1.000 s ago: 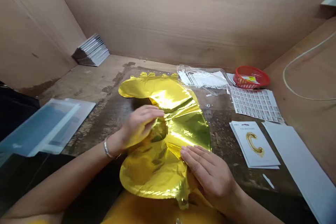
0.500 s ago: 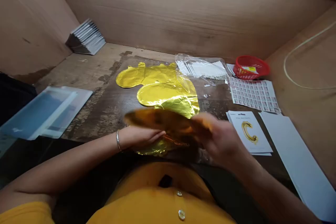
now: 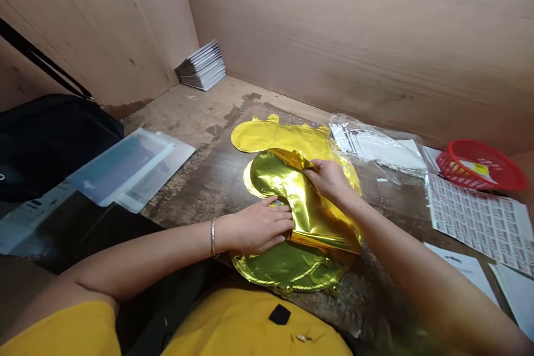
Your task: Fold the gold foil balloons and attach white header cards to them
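A: Please tell me, where is the gold foil balloon [image 3: 311, 217] now?

B: It lies near the middle of the counter [image 3: 187, 122], close to the edge in front of the person's body. One part is folded over, and under it I see a flat gold foil shape [image 3: 271, 136]. I cannot tell if this is the same balloon or a second one.

A: And the hands, what is their state?

B: The left hand [image 3: 261, 228] is open and presses flat on the fold. The right hand [image 3: 329, 178] is closed in a pinch on the upper edge of the foil, although its thumb is hard to see.

A: What could go wrong from here?

B: In my judgement, the foil is thin and slippery. If the right hand pulls too strongly, the edge could tear or take a hard crease. If the left hand lifts, the fold could spring open or slide. The counter is also rough and worn, so dragging the foil across it could scratch the surface.

A: Can something nearby cause trouble?

B: Yes, it can. A clear plastic bag [image 3: 346, 125] with white cards [image 3: 375, 150] lies just beside the foil, toward the far side, so a wide arm movement could push it. Further right are a red plastic basket [image 3: 479, 166] and a sheet of small printed labels [image 3: 479, 222], and the right arm could disturb this sheet.
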Available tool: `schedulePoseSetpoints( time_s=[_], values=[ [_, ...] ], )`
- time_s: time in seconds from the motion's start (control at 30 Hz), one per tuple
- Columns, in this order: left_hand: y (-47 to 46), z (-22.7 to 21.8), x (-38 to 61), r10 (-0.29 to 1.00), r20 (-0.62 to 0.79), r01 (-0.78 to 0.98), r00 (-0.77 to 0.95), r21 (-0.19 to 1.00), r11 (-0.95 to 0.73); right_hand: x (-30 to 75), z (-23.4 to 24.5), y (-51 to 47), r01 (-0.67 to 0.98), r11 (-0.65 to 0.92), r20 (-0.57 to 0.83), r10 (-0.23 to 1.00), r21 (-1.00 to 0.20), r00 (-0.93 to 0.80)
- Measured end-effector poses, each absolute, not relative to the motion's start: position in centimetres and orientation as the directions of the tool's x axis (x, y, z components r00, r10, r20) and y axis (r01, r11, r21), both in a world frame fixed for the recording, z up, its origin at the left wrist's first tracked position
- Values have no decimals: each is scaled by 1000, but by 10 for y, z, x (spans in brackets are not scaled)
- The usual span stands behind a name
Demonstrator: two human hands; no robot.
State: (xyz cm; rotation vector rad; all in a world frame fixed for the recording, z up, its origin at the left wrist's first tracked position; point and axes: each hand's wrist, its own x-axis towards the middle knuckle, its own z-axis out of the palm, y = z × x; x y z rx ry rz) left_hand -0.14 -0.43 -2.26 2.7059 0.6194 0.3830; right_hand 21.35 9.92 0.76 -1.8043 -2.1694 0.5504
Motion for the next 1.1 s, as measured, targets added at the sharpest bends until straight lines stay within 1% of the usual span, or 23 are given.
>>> schedulePoseSetpoints(
  time_s=[0.1, 0.23, 0.3, 0.37, 0.43, 0.47, 0.5, 0.57, 0.63, 0.67, 0.7, 0.77, 0.87, 1.0, 1.07, 1.1],
  values=[
    [0, -22, -2, 440, 197, 344, 876, 383, -857, 208, 3, 99, 895, 175, -54, 975, -410, -215],
    [2, -20, -4, 417, 272, 318, 867, 342, -884, 208, -1, 100, 909, 196, -70, 969, -367, -237],
    [2, -19, -8, 488, 307, 395, 817, 319, -862, 209, -3, 101, 912, 209, -73, 966, -352, -249],
    [1, -21, -13, 609, 316, 540, 728, 283, -793, 210, -5, 103, 915, 223, -75, 962, -336, -262],
    [0, -24, -18, 708, 272, 669, 652, 234, -706, 209, -5, 103, 920, 227, -82, 961, -320, -265],
    [0, -26, -20, 742, 228, 712, 630, 212, -669, 209, -3, 103, 923, 230, -83, 960, -308, -267],
    [0, -29, -21, 768, 175, 742, 616, 197, -641, 208, 0, 100, 925, 251, -67, 958, -284, -281],
    [0, -34, -23, 795, 93, 774, 600, 185, -606, 206, 9, 90, 916, 355, 27, 934, -188, -356],
    [0, -38, -22, 806, 62, 786, 588, 191, -588, 206, 17, 73, 867, 494, 140, 864, -59, -483],
    [-1, -39, -21, 809, 62, 788, 584, 195, -584, 206, 20, 62, 834, 552, 170, 823, -9, -543],
    [-1, -40, -20, 815, 66, 793, 576, 199, -576, 207, 20, 51, 804, 594, 173, 791, 16, -587],
    [-2, -41, -19, 823, 70, 799, 563, 205, -565, 210, 12, 29, 760, 650, 112, 754, 15, -647],
    [-1, -40, -20, 830, 67, 802, 554, 225, -553, 216, -12, 7, 753, 658, 11, 753, -19, -658],
    [10, -35, -35, 845, 27, 816, 534, 245, -523, 221, -36, -1, 801, 596, -6, 802, -61, -597],
    [16, -29, -43, 895, -1, 869, 446, 238, -433, 220, -38, -2, 815, 574, -13, 817, -85, -577],
    [17, -25, -44, 922, 14, 897, 387, 226, -380, 220, -38, -3, 820, 565, -18, 822, -95, -569]
  ],
)
